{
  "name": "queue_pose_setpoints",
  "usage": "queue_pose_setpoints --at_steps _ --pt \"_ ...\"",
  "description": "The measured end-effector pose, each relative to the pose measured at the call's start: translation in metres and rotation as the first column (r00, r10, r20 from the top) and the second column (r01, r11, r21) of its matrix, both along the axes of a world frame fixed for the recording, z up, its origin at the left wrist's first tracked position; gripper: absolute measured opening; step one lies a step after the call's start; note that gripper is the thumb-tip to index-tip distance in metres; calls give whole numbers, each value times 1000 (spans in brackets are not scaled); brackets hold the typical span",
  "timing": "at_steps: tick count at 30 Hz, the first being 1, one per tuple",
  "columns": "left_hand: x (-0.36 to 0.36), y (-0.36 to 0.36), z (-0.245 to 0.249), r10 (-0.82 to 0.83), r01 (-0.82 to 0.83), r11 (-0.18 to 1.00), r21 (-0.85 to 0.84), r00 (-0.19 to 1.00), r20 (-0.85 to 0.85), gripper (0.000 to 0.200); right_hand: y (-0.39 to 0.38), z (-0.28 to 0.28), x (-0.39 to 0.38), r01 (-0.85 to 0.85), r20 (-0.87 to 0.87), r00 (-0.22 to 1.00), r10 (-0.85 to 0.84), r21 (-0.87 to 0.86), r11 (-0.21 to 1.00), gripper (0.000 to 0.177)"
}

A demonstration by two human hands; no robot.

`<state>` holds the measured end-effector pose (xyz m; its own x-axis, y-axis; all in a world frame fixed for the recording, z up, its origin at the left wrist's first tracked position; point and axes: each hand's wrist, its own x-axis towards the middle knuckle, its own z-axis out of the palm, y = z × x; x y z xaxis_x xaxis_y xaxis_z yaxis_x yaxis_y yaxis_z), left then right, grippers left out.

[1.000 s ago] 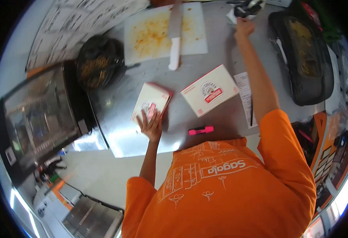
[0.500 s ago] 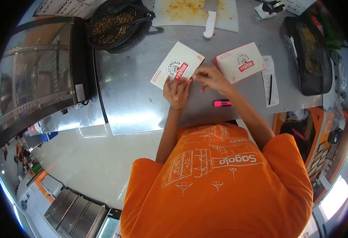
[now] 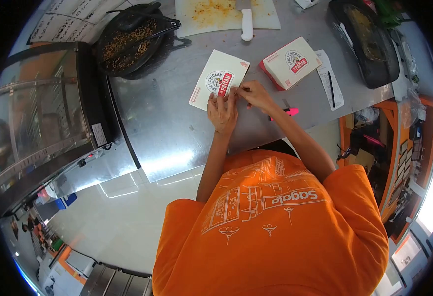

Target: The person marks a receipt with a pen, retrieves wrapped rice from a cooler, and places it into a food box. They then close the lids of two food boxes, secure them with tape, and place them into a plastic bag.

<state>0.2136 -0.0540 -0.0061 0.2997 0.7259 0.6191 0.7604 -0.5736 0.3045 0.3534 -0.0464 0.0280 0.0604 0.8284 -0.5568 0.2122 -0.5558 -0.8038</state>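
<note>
A white takeaway box point(image 3: 206, 76) printed "Spicy Chicken Si Paman" lies tilted on the steel counter. My left hand point(image 3: 222, 116) grips its near edge, fingers slightly apart on the lid; the thumb is mostly hidden. At the near right corner of the same box, my right hand point(image 3: 257, 95) has its fingertips pinched together against the side. What exactly those fingertips hold is too small to make out. A second box point(image 3: 293, 61) with red sides stands closed to the right. Below my right wrist lies a pink highlighter point(image 3: 291, 112), partly covered by the forearm.
A receipt point(image 3: 336, 101) with a black pen point(image 3: 331, 89) lies at right, near a black container point(image 3: 367, 47). At the back are a cutting board point(image 3: 196, 22), a white-handled knife point(image 3: 246, 27) and a black pan point(image 3: 127, 61). A glass display case point(image 3: 43, 98) stands left.
The view has shifted and turned slightly. Both hands stay at the near edge of the same box, with the right fingertips drawn closer to its corner. The right forearm now partly covers the highlighter.
</note>
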Motion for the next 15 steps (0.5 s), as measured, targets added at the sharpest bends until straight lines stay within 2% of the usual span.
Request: queue_pose_setpoints --at_steps 4,7,10,11,12,13,14,15 --pt "6 1 -6 68 -69 998 -8 996 -65 42 -2 -2 2 -15 6 1000 15 28 999 26" --pt "7 1 -2 88 -91 996 -22 989 -115 37 -7 -8 7 -1 -91 996 5 47 999 25" --pt "5 0 1 79 -80 997 4 986 -144 33 -9 -42 14 15 -210 977 20 163 986 23" --pt "7 2 0 60 -57 998 23 989 -136 32 -10 -47 15 0 -200 979 42 204 979 25" --pt "9 0 0 69 -75 996 -40 988 -141 32 -12 -45 16 -11 -182 982 57 245 970 28" --pt "8 -3 -1 69 -85 991 -102 987 -147 32 -10 -38 21 -122 16 993 121 182 976 29" --pt "8 -2 -4 50 -60 996 -67 987 -152 31 -6 -31 27 -208 207 960 187 88 974 30" --pt "9 -3 0 62 -70 997 -34 979 -193 31 -7 -54 26 -319 388 896 215 225 921 32"
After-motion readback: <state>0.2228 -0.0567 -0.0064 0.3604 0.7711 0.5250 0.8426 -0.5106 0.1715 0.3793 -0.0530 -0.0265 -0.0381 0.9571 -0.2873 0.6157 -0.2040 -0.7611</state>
